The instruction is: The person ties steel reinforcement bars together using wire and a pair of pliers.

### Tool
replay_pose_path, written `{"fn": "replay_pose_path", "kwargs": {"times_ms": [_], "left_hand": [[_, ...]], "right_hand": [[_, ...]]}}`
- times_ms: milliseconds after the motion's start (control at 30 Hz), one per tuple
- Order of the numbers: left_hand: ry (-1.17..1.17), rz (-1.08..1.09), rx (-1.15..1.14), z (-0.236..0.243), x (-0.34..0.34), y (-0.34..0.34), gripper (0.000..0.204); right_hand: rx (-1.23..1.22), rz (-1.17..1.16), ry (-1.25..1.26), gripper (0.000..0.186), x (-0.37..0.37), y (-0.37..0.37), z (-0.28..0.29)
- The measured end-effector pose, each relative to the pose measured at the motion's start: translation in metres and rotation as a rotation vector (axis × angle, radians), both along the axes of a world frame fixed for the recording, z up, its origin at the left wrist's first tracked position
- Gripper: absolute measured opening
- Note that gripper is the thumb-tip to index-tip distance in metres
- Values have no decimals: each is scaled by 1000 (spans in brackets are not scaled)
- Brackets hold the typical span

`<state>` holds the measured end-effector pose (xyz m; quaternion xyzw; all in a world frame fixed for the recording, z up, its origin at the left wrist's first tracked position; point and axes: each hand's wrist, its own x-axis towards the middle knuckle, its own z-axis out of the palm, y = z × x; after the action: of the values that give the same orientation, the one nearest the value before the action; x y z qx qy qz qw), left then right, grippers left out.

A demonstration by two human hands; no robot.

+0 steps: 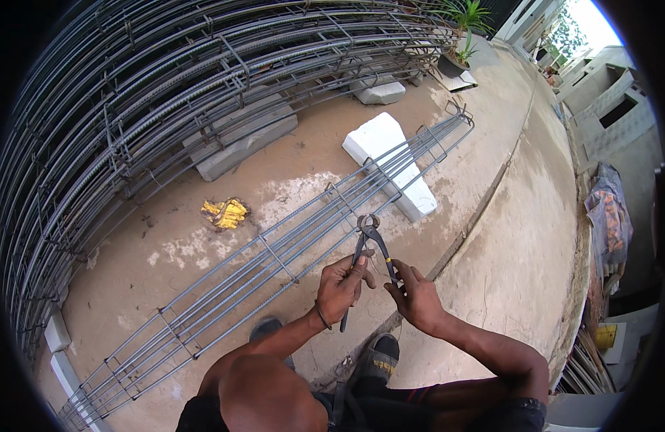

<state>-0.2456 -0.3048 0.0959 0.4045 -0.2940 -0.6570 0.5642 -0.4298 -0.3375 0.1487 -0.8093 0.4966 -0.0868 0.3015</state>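
Observation:
My left hand [340, 289] is closed round one handle of a pair of dark end-cutting pincers [379, 243], and my right hand [417, 297] grips the other handle. The handles are spread apart, with the pincers' head pointing away from me, at the near edge of a long rebar cage [277, 258]. Whether the jaws touch a bar or a tie, I cannot tell. Thin wire strands show between my hands. The cage runs from lower left to upper right, with stirrups round its ribbed bars. Its far part rests across a white block [417, 196].
Many finished rebar cages [235, 68] are stacked at the upper left on concrete blocks [250, 133]. A crumpled yellow cloth [225, 213] lies on the ground. A potted plant [453, 66] stands beyond. At right are a covered bundle [607, 216] and a wall. My shoe [381, 356] is below my hands.

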Motion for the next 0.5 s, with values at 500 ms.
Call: {"fn": "replay_pose_path", "kwargs": {"times_ms": [500], "left_hand": [[-348, 23, -63, 45, 25, -8, 42]], "right_hand": [[313, 94, -245, 44, 41, -12, 34]]}}
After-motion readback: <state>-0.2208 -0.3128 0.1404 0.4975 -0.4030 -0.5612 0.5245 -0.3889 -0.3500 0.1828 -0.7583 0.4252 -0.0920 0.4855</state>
